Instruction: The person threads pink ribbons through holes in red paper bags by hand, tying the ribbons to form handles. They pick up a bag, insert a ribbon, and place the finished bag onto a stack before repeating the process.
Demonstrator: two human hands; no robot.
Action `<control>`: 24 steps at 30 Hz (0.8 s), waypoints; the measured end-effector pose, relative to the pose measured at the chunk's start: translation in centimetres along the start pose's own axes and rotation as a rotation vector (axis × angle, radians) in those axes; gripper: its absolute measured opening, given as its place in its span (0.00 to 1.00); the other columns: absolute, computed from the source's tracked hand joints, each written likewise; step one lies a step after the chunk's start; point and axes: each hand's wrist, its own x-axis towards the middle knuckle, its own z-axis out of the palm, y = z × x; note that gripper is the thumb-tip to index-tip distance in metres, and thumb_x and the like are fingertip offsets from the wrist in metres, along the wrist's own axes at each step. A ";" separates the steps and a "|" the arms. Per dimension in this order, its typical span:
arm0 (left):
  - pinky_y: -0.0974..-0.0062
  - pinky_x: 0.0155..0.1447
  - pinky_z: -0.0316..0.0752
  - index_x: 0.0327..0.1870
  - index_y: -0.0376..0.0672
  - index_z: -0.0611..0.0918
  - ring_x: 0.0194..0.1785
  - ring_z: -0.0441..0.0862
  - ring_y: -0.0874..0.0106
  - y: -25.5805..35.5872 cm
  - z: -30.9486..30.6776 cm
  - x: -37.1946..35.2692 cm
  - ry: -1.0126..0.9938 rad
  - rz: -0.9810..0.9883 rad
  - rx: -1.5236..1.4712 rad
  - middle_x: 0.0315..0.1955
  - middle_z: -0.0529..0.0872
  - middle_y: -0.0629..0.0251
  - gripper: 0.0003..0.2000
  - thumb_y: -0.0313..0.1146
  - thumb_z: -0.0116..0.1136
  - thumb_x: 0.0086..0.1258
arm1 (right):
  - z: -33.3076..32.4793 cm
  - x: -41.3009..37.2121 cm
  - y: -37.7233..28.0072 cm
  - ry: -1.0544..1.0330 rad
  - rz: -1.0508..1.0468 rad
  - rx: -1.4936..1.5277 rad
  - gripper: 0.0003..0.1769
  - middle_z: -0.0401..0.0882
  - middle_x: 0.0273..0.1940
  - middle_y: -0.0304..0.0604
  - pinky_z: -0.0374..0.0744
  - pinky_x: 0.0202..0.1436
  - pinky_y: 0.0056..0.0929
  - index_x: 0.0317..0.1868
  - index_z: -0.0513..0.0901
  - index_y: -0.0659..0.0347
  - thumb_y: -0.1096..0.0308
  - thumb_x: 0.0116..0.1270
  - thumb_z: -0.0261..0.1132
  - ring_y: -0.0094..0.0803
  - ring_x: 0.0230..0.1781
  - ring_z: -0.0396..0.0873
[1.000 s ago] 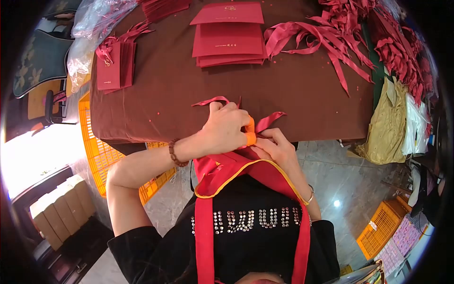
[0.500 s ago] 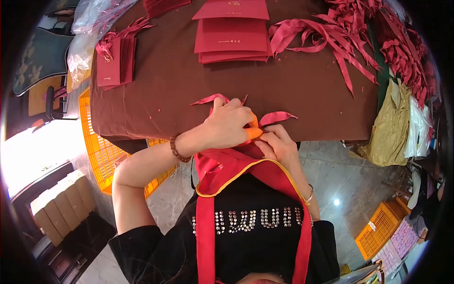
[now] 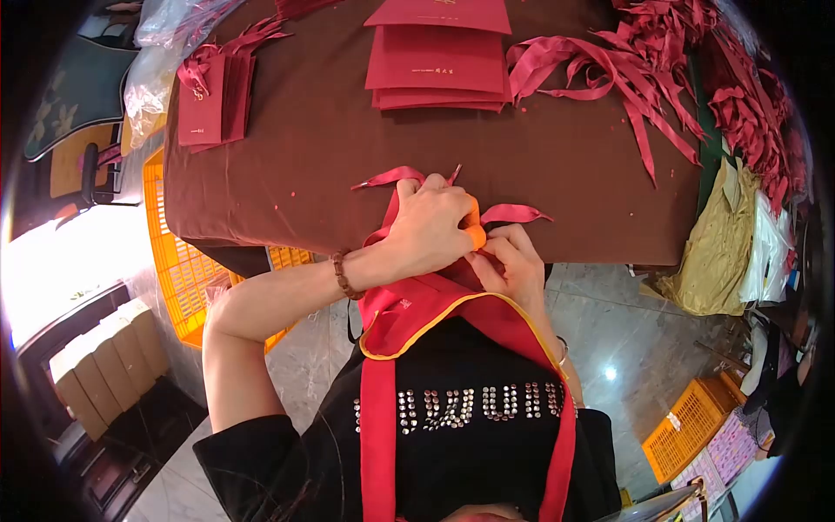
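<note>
At the near edge of the brown-covered table, my left hand (image 3: 426,228) is closed on a red ribbon (image 3: 391,177), whose loose ends stick out past the knuckles. Orange covers wrap two of its fingertips. Close against it, my right hand (image 3: 515,265) is pinched with curled fingers; what lies between its fingertips is hidden. Another red ribbon end (image 3: 517,213) extends to the right just above that hand. Under both hands hangs a red apron (image 3: 391,326) with yellow trim.
Red cards (image 3: 439,70) are stacked at the table's far middle, with ribboned red cards (image 3: 202,109) at left. Loose red ribbons (image 3: 600,65) lie at far right. Orange crates (image 3: 178,270) stand below left and right. A gold bag (image 3: 718,248) hangs beside the right edge.
The view has shifted slightly. My left hand has tilted a little and its wrist sits slightly further right; both hands stay close together at the ribbon.
</note>
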 end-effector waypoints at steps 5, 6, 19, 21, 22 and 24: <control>0.67 0.50 0.55 0.25 0.44 0.82 0.41 0.71 0.68 -0.2 0.3 -0.1 0.102 0.062 0.027 0.26 0.80 0.70 0.03 0.31 0.57 0.51 | 0.1 0.3 1.0 -0.005 -0.063 0.071 0.07 0.76 0.35 0.40 0.76 0.29 0.28 0.34 0.82 0.62 0.71 0.55 0.69 0.34 0.29 0.77; 0.67 0.49 0.55 0.25 0.44 0.81 0.41 0.71 0.68 -0.2 0.3 -0.1 0.135 0.082 0.032 0.26 0.80 0.69 0.03 0.31 0.57 0.52 | 0.1 0.4 1.1 -0.005 -0.018 0.128 0.07 0.76 0.35 0.41 0.76 0.30 0.28 0.35 0.82 0.63 0.72 0.55 0.68 0.34 0.29 0.77; 0.63 0.47 0.58 0.28 0.45 0.82 0.41 0.72 0.68 -0.3 -1.1 1.1 0.232 0.185 0.063 0.27 0.80 0.68 0.05 0.35 0.57 0.60 | 0.3 0.5 0.9 -0.061 -0.076 0.136 0.08 0.77 0.33 0.41 0.75 0.28 0.28 0.32 0.82 0.62 0.71 0.53 0.71 0.33 0.27 0.77; 0.65 0.46 0.64 0.31 0.43 0.82 0.39 0.74 0.66 -1.1 -2.7 1.5 0.072 0.257 0.040 0.28 0.80 0.65 0.08 0.35 0.55 0.64 | 0.6 0.4 0.9 -0.071 -0.070 0.157 0.08 0.77 0.34 0.40 0.76 0.28 0.28 0.31 0.81 0.62 0.70 0.54 0.71 0.32 0.26 0.77; 0.69 0.41 0.70 0.35 0.41 0.83 0.35 0.76 0.64 -1.7 -3.8 2.4 -0.015 0.206 -0.184 0.30 0.80 0.61 0.09 0.35 0.52 0.67 | 0.7 0.5 0.9 -0.067 -0.072 0.162 0.08 0.77 0.34 0.40 0.76 0.28 0.28 0.31 0.81 0.62 0.70 0.54 0.71 0.32 0.26 0.77; 0.69 0.35 0.72 0.38 0.40 0.82 0.32 0.78 0.62 -2.2 -5.4 3.4 0.128 0.180 -0.161 0.28 0.81 0.57 0.10 0.36 0.52 0.68 | 0.8 0.8 1.0 -0.045 -0.162 0.108 0.08 0.77 0.34 0.40 0.76 0.29 0.28 0.31 0.81 0.61 0.70 0.54 0.71 0.33 0.27 0.78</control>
